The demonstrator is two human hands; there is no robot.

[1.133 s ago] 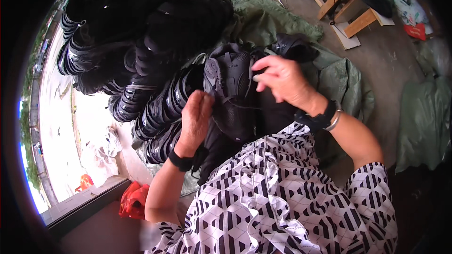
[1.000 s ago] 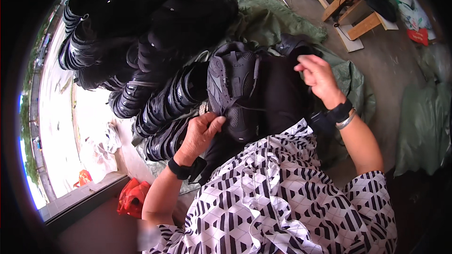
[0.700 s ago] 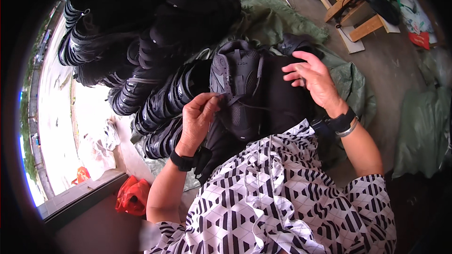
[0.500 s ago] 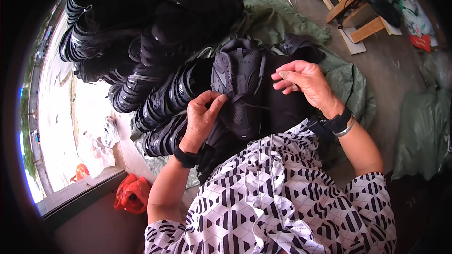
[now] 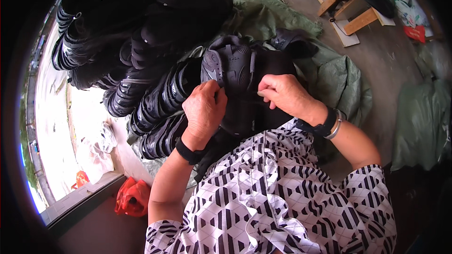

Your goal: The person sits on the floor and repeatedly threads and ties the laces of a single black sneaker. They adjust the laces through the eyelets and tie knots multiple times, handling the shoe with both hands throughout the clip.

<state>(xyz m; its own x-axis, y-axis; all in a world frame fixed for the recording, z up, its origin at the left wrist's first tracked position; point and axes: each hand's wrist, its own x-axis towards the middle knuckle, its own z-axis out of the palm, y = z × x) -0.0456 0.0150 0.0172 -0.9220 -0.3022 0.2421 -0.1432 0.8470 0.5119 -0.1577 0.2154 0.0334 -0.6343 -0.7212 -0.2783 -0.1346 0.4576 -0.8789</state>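
A black shoe upper (image 5: 238, 68) rests on my lap, tongue and heel opening away from me, its toe shaded toward me. My left hand (image 5: 205, 108) is closed at the eyelet edge on its left side, pinching what looks like the dark shoelace; the fingertips are partly hidden. My right hand (image 5: 287, 95) hovers just right of the upper, thumb and fingers pinched together. Whatever thin thing may be between them does not show against the dark cloth.
Stacked black shoe uppers (image 5: 155, 94) pile up on the left and ahead. Green sheeting (image 5: 341, 73) lies beneath and to the right. Wooden stools (image 5: 343, 9) stand far right, near a full green sack (image 5: 421, 127). A red plastic bag (image 5: 133, 196) sits at lower left.
My right hand has come inward and down, its spread fingers closing into a pinch. My left hand has turned over, back upward, staying at the eyelet edge. The view has shifted slightly.
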